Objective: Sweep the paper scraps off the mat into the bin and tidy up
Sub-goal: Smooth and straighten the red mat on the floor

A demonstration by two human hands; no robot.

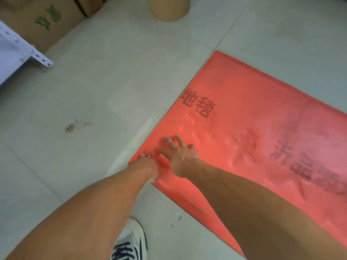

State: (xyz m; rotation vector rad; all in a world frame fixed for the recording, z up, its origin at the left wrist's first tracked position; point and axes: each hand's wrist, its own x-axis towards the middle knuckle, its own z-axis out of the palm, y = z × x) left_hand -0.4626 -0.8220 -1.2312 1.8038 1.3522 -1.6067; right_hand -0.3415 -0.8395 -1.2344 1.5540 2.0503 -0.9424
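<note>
Mat: A red mat (244, 87) with dark printed characters is laid flat on the pale floor tiles (93, 81). Its right part is cut off by the frame, so its long axis cannot be judged.
Mat edge at issue: The left edge is seen to run from the near corner, at the hands, away and to the right toward the far corner.
Paper scraps: No paper scraps can be made out on the visible mat, so the sweeping is judged largely done. Small dark specks (179, 218) are noted on the tile just off the near edge; their nature cannot be told.
Right hand: The right hand (180, 156) is laid palm-down on the mat just inside the near corner. The fingers are straight and spread, and nothing is held.
Left hand: The left hand (150, 163) is set on the near corner itself, just beside the right. Its fingers are bent down out of sight, so it cannot be told whether the corner is pinched.
Bin: A tan round bin (169, 10) is stood on bare tile roughly straight ahead of both hands, well apart from them and beyond the mat's far corner.
Governing relation: The left hand is the nearer to the mat's corner and left edge; the right is placed further inboard.
Step judged: Lifting or smoothing of the corner is judged to be in hand, with the mat pinned by the right hand.
Surroundings: A cardboard box (43, 21) and a metal shelf (22, 49) are noted at far left, and a shoe (131, 244) at the bottom.
</note>
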